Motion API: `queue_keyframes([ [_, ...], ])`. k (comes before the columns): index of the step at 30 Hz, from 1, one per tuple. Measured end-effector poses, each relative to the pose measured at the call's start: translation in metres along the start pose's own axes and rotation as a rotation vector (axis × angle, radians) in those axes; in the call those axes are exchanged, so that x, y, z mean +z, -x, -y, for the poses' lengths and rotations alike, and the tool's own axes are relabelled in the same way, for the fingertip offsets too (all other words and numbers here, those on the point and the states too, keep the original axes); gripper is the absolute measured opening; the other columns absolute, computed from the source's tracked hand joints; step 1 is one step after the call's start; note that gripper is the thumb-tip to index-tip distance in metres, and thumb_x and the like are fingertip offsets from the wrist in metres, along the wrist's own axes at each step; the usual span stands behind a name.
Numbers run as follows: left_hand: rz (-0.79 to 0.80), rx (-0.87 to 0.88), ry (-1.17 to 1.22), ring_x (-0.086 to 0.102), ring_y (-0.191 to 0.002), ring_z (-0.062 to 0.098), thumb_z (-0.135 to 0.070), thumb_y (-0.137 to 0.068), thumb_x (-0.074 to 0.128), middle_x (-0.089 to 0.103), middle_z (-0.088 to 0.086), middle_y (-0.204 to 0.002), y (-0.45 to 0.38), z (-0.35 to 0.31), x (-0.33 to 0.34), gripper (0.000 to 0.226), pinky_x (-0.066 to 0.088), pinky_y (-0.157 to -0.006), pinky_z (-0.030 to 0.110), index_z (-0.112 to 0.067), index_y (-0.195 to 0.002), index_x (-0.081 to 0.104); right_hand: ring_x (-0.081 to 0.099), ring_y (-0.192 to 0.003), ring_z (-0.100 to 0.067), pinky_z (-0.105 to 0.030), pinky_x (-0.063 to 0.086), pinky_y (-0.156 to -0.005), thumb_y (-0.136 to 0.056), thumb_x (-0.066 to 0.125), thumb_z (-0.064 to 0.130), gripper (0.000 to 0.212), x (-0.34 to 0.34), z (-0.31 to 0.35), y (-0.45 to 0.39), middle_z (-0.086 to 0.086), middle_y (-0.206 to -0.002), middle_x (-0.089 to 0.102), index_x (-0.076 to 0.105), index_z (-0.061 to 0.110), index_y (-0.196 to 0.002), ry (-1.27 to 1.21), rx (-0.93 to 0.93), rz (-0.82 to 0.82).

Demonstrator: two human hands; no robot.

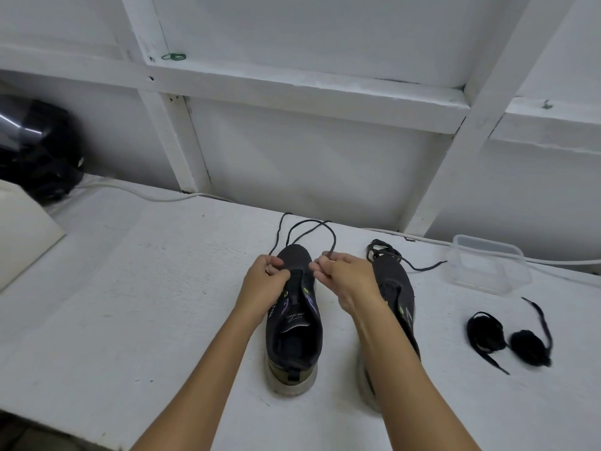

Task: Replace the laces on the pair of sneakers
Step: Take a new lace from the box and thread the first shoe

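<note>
On the white bench (130,288), close to the wall, two dark sneakers stand side by side with their toes pointing away from the person. Both hands are at the toe end of the left sneaker (294,320): the left hand (265,281) has its fingers curled in a pinch on one end of a thin dark lace (305,229), and the right hand (344,275) pinches the other end the same way, the slack looping out past the toe towards the wall. The right sneaker (395,288) waits just beside it, a loose lace (390,252) heaped on its toe and trailing off towards a clear plastic tub (487,265); two bundled black laces (507,336) lie well apart at the right. The trouble I would expect is uneven ends — if one side is drawn further than the other, the lacing will run short at the top. The tips look small, so one could slip from the pinch or miss an eyelet. A sharp pull might also drag the shoe across the bench, since nothing pins it down. Whether this lace is going in or coming out I cannot tell.
</note>
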State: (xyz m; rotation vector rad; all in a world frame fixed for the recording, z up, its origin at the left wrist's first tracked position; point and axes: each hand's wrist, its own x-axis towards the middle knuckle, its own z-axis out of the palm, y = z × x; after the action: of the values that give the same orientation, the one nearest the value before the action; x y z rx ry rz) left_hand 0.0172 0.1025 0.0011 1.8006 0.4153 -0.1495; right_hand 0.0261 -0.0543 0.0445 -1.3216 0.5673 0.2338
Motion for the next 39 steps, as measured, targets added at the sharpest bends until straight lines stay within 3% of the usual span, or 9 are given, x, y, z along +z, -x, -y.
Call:
queue_keyframes([
  [3, 0.029, 0.076, -0.086, 0.051, -0.063, 0.01, -0.013, -0.086, 0.067, 0.051, -0.005, -0.066, 0.002, 0.002, -0.001, 0.014, 0.046, -0.064, 0.025, -0.025, -0.092, 0.071, 0.074, -0.08, -0.015, -0.025, 0.061, -0.077, -0.091, 0.068, -0.004, 0.011, 0.006, -0.013, 0.002, -0.009, -0.083, 0.073, 0.066, 0.007, -0.091, 0.004, -0.015, -0.02],
  [7, 0.011, 0.159, -0.176, 0.048, -0.055, 0.003, -0.021, -0.083, 0.077, 0.051, -0.01, -0.057, 0.003, 0.004, 0.004, 0.011, 0.043, -0.062, 0.017, -0.031, -0.088, 0.078, 0.071, -0.074, -0.014, -0.041, 0.06, -0.087, -0.089, 0.071, 0.009, 0.012, 0.008, -0.028, 0.0, 0.008, -0.069, 0.072, 0.069, 0.02, -0.085, 0.333, -0.206, -0.163],
  [11, -0.008, 0.176, -0.175, 0.053, -0.06, 0.002, -0.023, -0.084, 0.076, 0.06, -0.01, -0.063, 0.004, 0.005, 0.006, 0.014, 0.044, -0.062, 0.011, -0.037, -0.084, 0.077, 0.071, -0.074, -0.015, -0.043, 0.058, -0.085, -0.088, 0.073, 0.011, 0.022, 0.008, -0.036, 0.001, 0.01, -0.068, 0.071, 0.065, 0.029, -0.077, 0.427, -0.307, -0.173],
  [15, -0.01, 0.181, -0.169, 0.056, -0.064, 0.003, -0.024, -0.085, 0.076, 0.061, -0.014, -0.061, 0.005, 0.005, 0.007, 0.013, 0.044, -0.065, 0.013, -0.037, -0.087, 0.078, 0.069, -0.079, -0.008, -0.038, 0.057, -0.087, -0.09, 0.074, 0.017, 0.017, 0.005, -0.04, -0.004, 0.012, -0.076, 0.072, 0.07, 0.029, -0.08, 0.474, -0.347, -0.144],
  [21, -0.015, 0.183, -0.165, 0.058, -0.068, 0.006, -0.024, -0.085, 0.076, 0.062, -0.019, -0.059, 0.005, 0.005, 0.008, 0.012, 0.046, -0.069, 0.016, -0.035, -0.088, 0.079, 0.069, -0.076, -0.01, -0.038, 0.058, -0.083, -0.089, 0.074, 0.016, 0.024, 0.008, -0.045, -0.01, 0.01, -0.073, 0.072, 0.068, 0.033, -0.073, 0.446, -0.362, -0.178],
  [29, -0.028, 0.207, -0.172, 0.059, -0.066, -0.001, -0.023, -0.085, 0.076, 0.064, -0.02, -0.062, 0.007, 0.005, 0.01, 0.011, 0.045, -0.068, 0.01, -0.029, -0.094, 0.081, 0.069, -0.084, -0.011, -0.029, 0.054, -0.077, -0.089, 0.076, 0.021, 0.005, 0.012, -0.045, -0.013, 0.007, -0.082, 0.076, 0.08, 0.022, -0.09, 0.576, -0.359, -0.188],
  [33, -0.05, 0.229, -0.21, 0.063, -0.073, 0.003, -0.025, -0.085, 0.077, 0.071, -0.011, -0.076, 0.007, 0.005, 0.012, 0.011, 0.044, -0.069, 0.008, -0.03, -0.094, 0.081, 0.07, -0.082, -0.014, -0.035, 0.058, -0.083, -0.09, 0.075, 0.026, 0.011, 0.009, -0.045, -0.014, 0.006, -0.077, 0.075, 0.08, 0.021, -0.081, 0.489, -0.232, -0.112],
  [37, -0.075, 0.25, -0.341, 0.063, -0.076, 0.013, -0.021, -0.087, 0.074, 0.07, 0.0, -0.082, 0.005, 0.005, 0.016, 0.008, 0.042, -0.064, 0.008, -0.023, -0.094, 0.078, 0.062, -0.07, -0.014, -0.032, 0.053, -0.071, -0.092, 0.064, 0.025, 0.025, 0.004, -0.043, -0.01, 0.003, -0.066, 0.069, 0.076, 0.014, -0.073, 0.519, -0.174, -0.03],
  [39, -0.061, 0.24, -0.395, 0.059, -0.072, 0.011, -0.017, -0.089, 0.07, 0.066, -0.001, -0.078, 0.002, 0.003, 0.017, 0.008, 0.04, -0.061, 0.008, -0.019, -0.094, 0.076, 0.067, -0.079, -0.015, -0.034, 0.057, -0.077, -0.089, 0.066, 0.022, 0.015, 0.002, -0.045, -0.007, -0.001, -0.08, 0.075, 0.078, 0.017, -0.08, 0.488, -0.153, 0.026],
])
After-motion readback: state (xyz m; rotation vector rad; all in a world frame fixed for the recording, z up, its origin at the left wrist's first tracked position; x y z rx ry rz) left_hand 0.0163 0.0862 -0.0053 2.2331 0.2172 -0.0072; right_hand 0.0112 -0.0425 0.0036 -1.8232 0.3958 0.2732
